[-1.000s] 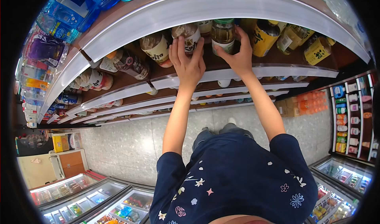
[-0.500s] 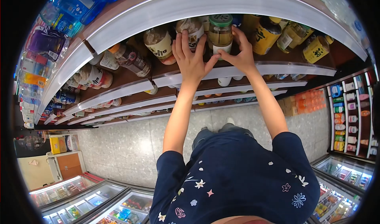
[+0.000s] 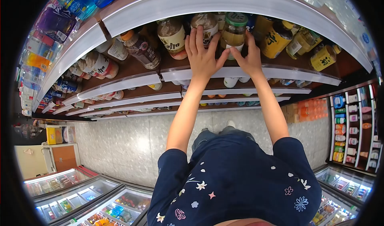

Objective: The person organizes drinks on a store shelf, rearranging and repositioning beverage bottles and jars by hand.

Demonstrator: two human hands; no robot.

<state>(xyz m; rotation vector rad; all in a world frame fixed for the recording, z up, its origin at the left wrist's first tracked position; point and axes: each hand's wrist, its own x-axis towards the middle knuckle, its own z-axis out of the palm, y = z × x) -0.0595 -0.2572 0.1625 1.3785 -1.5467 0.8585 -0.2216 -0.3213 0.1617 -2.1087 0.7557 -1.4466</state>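
My left hand (image 3: 203, 58) has its fingers spread and laid against the front of a clear bottle (image 3: 210, 24) with a cream label, partly hiding it. Just right of that stands a glass jar (image 3: 233, 36) with a green lid and pale liquid, upright on the shelf. My right hand (image 3: 249, 60) curls about the jar's right side, thumb across its front and fingers alongside. Both thumbs come close together low in front of the jar. A similar cream-labelled bottle (image 3: 172, 38) stands left of my left hand.
Yellow-labelled bottles (image 3: 276, 40) stand to the right, a dark orange-capped bottle (image 3: 140, 50) to the left. The white shelf edge (image 3: 216, 4) above overhangs my fingers. Lower shelves (image 3: 160, 98) hold more bottles. Freezers (image 3: 92, 198) line the aisle behind me.
The view has swung slightly, so the shelf and both hands sit farther right in it. My hands keep about the same places at the bottle and the jar.
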